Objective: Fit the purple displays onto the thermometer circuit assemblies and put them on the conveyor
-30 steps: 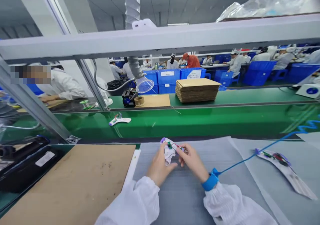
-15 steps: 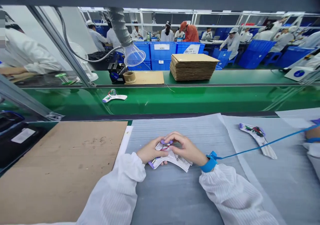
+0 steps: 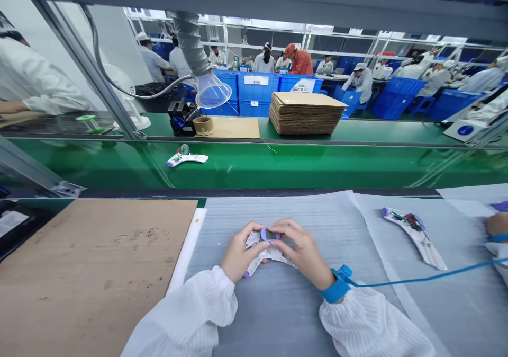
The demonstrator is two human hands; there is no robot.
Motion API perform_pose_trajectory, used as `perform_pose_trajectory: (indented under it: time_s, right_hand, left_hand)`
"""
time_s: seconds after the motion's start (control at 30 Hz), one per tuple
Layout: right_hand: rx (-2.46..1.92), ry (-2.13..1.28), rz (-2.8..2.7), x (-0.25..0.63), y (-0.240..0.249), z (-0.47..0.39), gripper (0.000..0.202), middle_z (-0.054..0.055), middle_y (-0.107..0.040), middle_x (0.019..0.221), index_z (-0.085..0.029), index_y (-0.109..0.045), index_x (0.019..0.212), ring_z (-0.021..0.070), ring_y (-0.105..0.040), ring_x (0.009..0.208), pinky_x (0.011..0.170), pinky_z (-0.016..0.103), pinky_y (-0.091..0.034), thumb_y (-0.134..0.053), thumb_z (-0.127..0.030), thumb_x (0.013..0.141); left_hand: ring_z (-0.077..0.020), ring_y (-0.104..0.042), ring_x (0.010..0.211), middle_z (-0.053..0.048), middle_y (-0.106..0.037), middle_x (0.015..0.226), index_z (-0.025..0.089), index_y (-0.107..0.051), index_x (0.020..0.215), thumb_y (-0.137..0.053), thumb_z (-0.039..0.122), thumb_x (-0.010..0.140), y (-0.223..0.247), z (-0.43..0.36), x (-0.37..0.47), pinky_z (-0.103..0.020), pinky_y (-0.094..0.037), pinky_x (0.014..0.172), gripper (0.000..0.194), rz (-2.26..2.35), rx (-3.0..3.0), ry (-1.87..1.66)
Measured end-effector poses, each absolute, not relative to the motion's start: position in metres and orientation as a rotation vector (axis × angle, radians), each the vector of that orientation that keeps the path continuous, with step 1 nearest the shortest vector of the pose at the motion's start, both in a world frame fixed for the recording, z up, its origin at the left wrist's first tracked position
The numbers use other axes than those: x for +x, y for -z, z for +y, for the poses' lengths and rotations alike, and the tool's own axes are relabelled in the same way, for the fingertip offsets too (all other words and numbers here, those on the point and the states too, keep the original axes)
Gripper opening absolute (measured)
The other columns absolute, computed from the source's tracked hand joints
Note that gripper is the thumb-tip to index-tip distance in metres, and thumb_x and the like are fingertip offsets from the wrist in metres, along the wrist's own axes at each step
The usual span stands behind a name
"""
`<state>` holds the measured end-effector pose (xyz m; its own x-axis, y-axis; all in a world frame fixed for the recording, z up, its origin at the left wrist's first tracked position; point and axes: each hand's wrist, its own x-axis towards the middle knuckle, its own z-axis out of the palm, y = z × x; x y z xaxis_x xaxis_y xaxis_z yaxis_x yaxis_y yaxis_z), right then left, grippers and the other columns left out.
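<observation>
Near the middle of the grey mat, my left hand [image 3: 243, 248] is closed on a white curved casing [image 3: 273, 255] with a purple end. My right hand [image 3: 304, 248] pinches a small purple-framed part with a dark window [image 3: 270, 234], held over the casing's upper end. The left fingertips also touch that part. A blue strap [image 3: 336, 287] with a cord circles my right wrist. Another curved white casing [image 3: 420, 240], with green, red and black wires inside, lies on the mat to the right.
On the green belt [image 3: 286, 169] sits another wired casing [image 3: 187, 157]. Brown cardboard [image 3: 99, 272] covers the left side. Behind are a cardboard stack [image 3: 307, 114], a tape roll [image 3: 203, 125] and a fume nozzle [image 3: 213, 89]. Another person's hand [image 3: 497, 224] is at the right edge.
The purple-framed part has turned so its dark window faces up, with both hands' fingertips at its sides. The view has shifted slightly, and the cord hangs lower.
</observation>
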<state>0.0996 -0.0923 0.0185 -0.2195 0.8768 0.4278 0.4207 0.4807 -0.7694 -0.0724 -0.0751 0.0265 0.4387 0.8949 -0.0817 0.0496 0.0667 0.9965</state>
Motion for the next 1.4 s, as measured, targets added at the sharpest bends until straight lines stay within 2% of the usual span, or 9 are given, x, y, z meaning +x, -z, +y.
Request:
perform_pose_trajectory:
  time_s: [0.13,0.3,0.5,0.67,0.87,1.1,1.3,1.4]
  right_hand:
    - [-1.082,-0.625,-1.787,0.099,-0.015,-0.092,0.015,0.007,-0.058,0.097,-0.023,-0.063,0.097,0.0177,-0.058,0.089,0.076,0.031,-0.051,-0.056,-0.024,0.084]
    - [-1.089,-0.674,-1.769,0.099,-0.016,-0.092,0.023,0.007,-0.06,0.096,-0.024,-0.061,0.105,0.018,-0.058,0.089,0.072,0.03,-0.053,-0.057,-0.025,0.083]
    - [-1.075,-0.648,-1.756,0.099,-0.014,-0.092,0.016,0.006,-0.059,0.097,-0.023,-0.065,0.097,0.017,-0.059,0.088,0.074,0.029,-0.052,-0.059,-0.023,0.082]
    - [-1.089,-0.679,-1.756,0.099,-0.014,-0.091,0.023,0.007,-0.06,0.098,-0.025,-0.062,0.105,0.0174,-0.059,0.087,0.073,0.03,-0.053,-0.057,-0.025,0.083]
    - [-1.097,-0.634,-1.758,0.1,-0.013,-0.092,0.018,0.006,-0.061,0.098,-0.024,-0.065,0.099,0.0173,-0.06,0.088,0.074,0.029,-0.051,-0.059,-0.026,0.082]
    - [-1.059,-0.645,-1.73,0.103,-0.022,-0.09,0.01,0.006,-0.057,0.095,-0.02,-0.056,0.089,0.0192,-0.055,0.092,0.08,0.033,-0.045,-0.06,-0.023,0.08]
    - [-1.096,-0.651,-1.727,0.103,-0.031,-0.09,0.005,0.002,-0.054,0.083,-0.02,-0.05,0.086,0.0164,-0.051,0.081,0.073,0.03,-0.041,-0.053,-0.017,0.084]
    - [-1.092,-0.645,-1.73,0.102,-0.034,-0.092,0.005,0.001,-0.053,0.081,-0.02,-0.05,0.084,0.0161,-0.05,0.08,0.072,0.029,-0.04,-0.052,-0.016,0.084]
  left_hand:
    - [-0.0176,-0.055,0.08,-0.001,-0.054,0.091,0.02,-0.056,0.098,-0.059,0.033,0.075,-0.028,-0.074,-0.072,-0.025,-0.054,0.055,0.027,0.915,1.348,-0.804]
    - [-0.0165,-0.056,0.077,-0.001,-0.054,0.09,0.019,-0.055,0.097,-0.06,0.032,0.074,-0.028,-0.074,-0.072,-0.024,-0.054,0.055,0.026,0.926,1.341,-0.788]
    - [-0.0162,-0.056,0.074,-0.002,-0.054,0.091,0.018,-0.055,0.098,-0.059,0.029,0.075,-0.026,-0.074,-0.073,-0.026,-0.055,0.055,0.025,0.894,1.334,-0.797]
    - [-0.016,-0.056,0.074,-0.001,-0.054,0.09,0.018,-0.055,0.097,-0.06,0.028,0.075,-0.026,-0.074,-0.073,-0.027,-0.055,0.054,0.024,0.888,1.332,-0.809]
    - [-0.0163,-0.057,0.075,-0.002,-0.055,0.094,0.02,-0.056,0.099,-0.06,0.03,0.075,-0.024,-0.073,-0.073,-0.027,-0.055,0.055,0.026,0.899,1.329,-0.794]
    - [-0.0186,-0.055,0.083,-0.002,-0.054,0.096,0.019,-0.057,0.1,-0.06,0.029,0.074,-0.025,-0.075,-0.073,-0.025,-0.055,0.055,0.028,0.907,1.363,-0.811]
    - [-0.019,-0.056,0.088,-0.002,-0.057,0.1,0.022,-0.058,0.101,-0.059,0.027,0.075,-0.031,-0.079,-0.073,-0.025,-0.055,0.059,0.027,0.947,1.501,-0.804]
    - [-0.019,-0.056,0.092,-0.002,-0.059,0.1,0.022,-0.059,0.101,-0.059,0.023,0.075,-0.034,-0.079,-0.073,-0.028,-0.053,0.073,0.026,0.967,1.622,-0.818]
